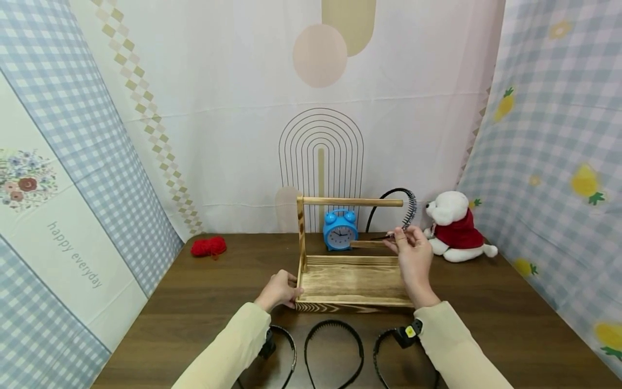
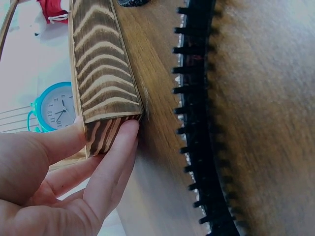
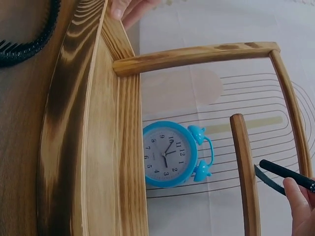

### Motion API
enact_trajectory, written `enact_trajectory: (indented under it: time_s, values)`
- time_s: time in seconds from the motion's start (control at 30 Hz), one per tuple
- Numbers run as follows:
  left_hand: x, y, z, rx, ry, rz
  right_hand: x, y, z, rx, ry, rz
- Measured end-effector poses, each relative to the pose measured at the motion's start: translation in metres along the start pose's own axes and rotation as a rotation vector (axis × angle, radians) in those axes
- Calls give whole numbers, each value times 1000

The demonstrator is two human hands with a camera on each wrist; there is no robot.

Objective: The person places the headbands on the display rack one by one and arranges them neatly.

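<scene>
My left hand (image 1: 279, 290) grips the front left corner of a wooden rack, whose tray (image 1: 352, 275) has a post and two bars. Thumb and fingers pinch that corner in the left wrist view. My right hand (image 1: 414, 256) pinches a black toothed headband (image 1: 412, 208) near one end. The headband arches beside the free right end of the upper bar (image 1: 350, 201). In the right wrist view, a tip of this headband (image 3: 275, 168) lies close to the lower bar (image 3: 244, 177), and most of the right hand is out of frame.
Three black headbands lie on the table in front of the rack, one in the middle (image 1: 359, 337). A blue alarm clock (image 1: 340, 232) stands behind the tray. A white plush bear (image 1: 452, 208) in red sits at right, and red yarn (image 1: 209, 247) lies at left.
</scene>
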State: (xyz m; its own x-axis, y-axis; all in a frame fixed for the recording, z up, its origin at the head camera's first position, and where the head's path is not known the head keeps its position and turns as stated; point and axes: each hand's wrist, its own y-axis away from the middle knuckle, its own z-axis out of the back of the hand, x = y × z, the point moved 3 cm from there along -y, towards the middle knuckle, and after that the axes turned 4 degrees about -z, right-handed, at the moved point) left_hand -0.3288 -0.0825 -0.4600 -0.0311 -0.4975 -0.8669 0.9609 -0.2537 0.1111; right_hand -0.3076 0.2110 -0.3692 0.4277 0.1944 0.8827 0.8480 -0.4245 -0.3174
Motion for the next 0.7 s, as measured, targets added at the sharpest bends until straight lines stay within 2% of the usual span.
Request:
enact_trajectory:
  time_s: [0.3,0.7]
  values:
    - [0,0,0,0,-10,6,-2,2,-8,13,71,-16]
    - [0,0,0,2,-8,-8,-6,6,-19,46,108,3]
